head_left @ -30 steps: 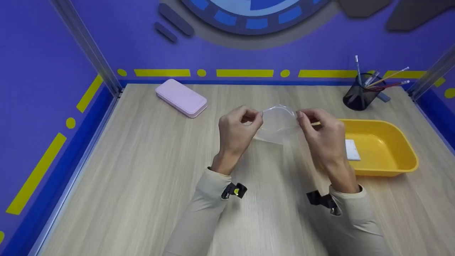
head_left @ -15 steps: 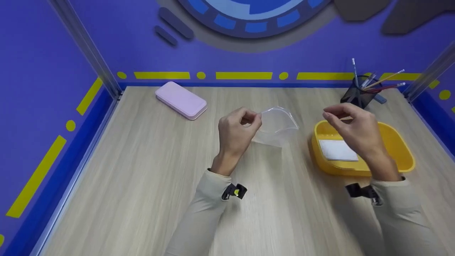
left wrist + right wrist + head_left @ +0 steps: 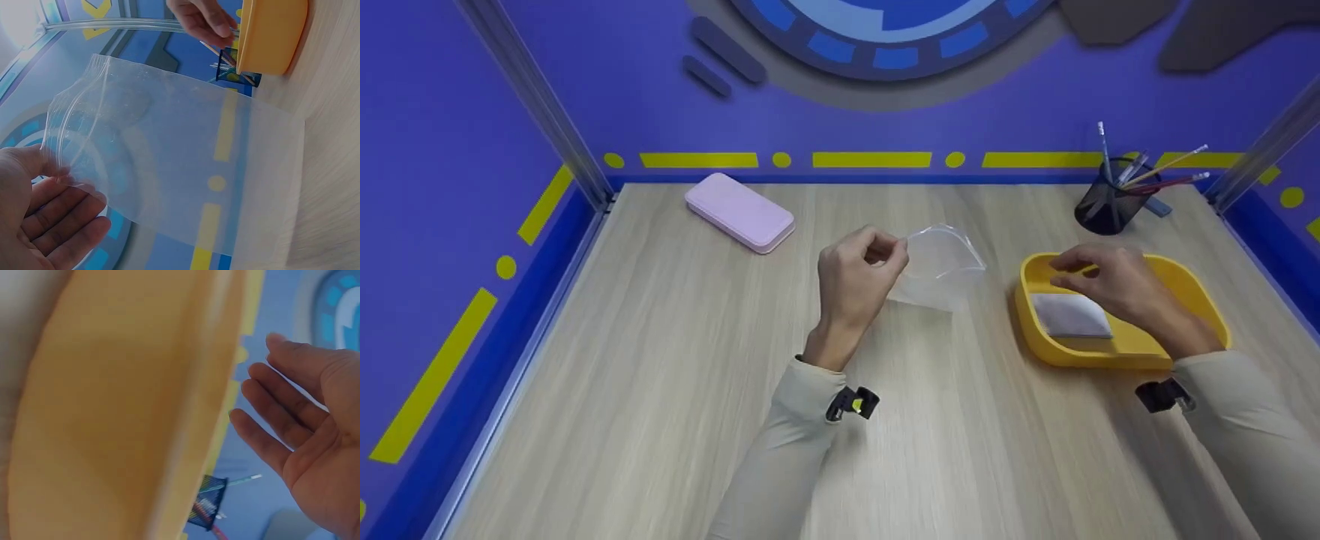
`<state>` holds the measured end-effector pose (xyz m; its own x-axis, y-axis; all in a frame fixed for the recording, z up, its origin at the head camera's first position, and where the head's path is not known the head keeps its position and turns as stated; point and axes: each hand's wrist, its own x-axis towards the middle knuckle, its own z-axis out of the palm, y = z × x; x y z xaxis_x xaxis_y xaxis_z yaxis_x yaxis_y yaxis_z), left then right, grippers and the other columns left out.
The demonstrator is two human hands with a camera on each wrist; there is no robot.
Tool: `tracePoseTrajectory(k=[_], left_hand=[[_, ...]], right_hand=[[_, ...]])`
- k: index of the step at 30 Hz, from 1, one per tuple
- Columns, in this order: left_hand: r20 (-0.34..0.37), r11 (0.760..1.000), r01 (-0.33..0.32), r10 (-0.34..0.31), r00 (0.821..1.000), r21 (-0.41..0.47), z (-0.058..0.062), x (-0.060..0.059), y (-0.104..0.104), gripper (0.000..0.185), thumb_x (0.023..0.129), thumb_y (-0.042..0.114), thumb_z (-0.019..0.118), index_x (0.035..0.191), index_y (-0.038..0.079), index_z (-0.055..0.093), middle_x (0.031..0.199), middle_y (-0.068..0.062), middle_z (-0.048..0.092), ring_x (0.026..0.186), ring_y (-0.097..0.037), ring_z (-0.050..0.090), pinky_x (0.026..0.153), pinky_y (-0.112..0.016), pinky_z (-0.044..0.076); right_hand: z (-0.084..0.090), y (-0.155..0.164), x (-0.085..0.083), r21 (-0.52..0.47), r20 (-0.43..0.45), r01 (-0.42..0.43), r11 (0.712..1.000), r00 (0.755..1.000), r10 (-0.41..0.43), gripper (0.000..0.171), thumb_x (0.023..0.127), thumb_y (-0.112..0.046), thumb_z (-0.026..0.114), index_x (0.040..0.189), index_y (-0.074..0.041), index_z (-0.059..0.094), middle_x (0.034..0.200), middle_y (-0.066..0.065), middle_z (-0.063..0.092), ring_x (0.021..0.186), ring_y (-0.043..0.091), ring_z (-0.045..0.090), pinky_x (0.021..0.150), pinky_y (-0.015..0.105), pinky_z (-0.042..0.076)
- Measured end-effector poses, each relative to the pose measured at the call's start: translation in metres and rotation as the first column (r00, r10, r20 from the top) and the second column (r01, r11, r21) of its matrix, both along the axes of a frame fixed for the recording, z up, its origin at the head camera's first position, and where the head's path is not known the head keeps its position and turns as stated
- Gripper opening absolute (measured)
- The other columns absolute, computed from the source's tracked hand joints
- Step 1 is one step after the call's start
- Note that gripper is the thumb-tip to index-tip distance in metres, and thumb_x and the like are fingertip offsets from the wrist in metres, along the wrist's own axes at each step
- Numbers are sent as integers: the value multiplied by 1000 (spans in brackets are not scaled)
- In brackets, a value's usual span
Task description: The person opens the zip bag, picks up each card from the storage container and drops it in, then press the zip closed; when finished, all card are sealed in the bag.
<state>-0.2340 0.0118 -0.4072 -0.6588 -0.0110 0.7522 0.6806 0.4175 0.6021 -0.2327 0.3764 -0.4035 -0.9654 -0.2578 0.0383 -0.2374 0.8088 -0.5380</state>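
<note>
We see a clear plastic bag (image 3: pixel 939 267) pinched at one top corner by the left hand (image 3: pixel 856 281), its mouth gaping and its lower edge resting on the desk (image 3: pixel 660 360). The right hand (image 3: pixel 1110 281) is apart from the bag, off to its far side, hovering with relaxed, nearly straight fingers over a yellow tray (image 3: pixel 1200 300), just above a white pad (image 3: pixel 1069 315) lying inside; it grips nothing. Beyond the right hand stands a black pen holder (image 3: pixel 1110 204). Beyond the left hand, further out, lies a pink case (image 3: pixel 739 212).
</note>
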Motion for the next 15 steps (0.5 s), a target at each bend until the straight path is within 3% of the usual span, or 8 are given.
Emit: tracePoseTrajectory(k=[2, 4, 9, 15], left_hand=[[3, 1000, 2, -2, 1000, 0, 0, 0, 0, 8, 89, 3, 79, 82, 4, 75, 77, -5, 75, 64, -14, 68, 63, -25, 56], [4, 1000, 4, -4, 1000, 1, 0, 0, -1, 8, 89, 3, 79, 82, 3, 75, 77, -5, 75, 64, -14, 68, 63, -26, 57], [9, 1000, 8, -8, 1000, 3, 0, 0, -1, 8, 90, 3, 79, 82, 4, 75, 77, -5, 74, 64, -14, 68, 63, -24, 56], [14, 1000, 3, -3, 1000, 5, 0, 0, -2, 8, 90, 3, 79, 83, 3, 75, 77, -5, 74, 64, -15, 67, 63, -26, 56]], right_hand=[[-5, 2, -5, 21, 43, -3, 1000, 999, 3, 34, 104, -17, 72, 131, 3, 71, 127, 24, 71, 116, 41, 66, 99, 41, 56], [-10, 3, -9, 46, 72, -6, 999, 997, 3, 35, 103, -16, 72, 132, 4, 70, 128, 25, 70, 117, 42, 65, 101, 61, 51], [-24, 8, -17, 89, 134, -8, 996, 991, -4, 40, 101, -19, 75, 134, 4, 69, 130, 27, 69, 119, 44, 62, 106, 67, 44], [-37, 13, -20, 90, 179, -47, 995, 983, 31, 39, 99, -14, 78, 133, 3, 69, 132, 25, 69, 119, 42, 64, 110, 62, 43]])
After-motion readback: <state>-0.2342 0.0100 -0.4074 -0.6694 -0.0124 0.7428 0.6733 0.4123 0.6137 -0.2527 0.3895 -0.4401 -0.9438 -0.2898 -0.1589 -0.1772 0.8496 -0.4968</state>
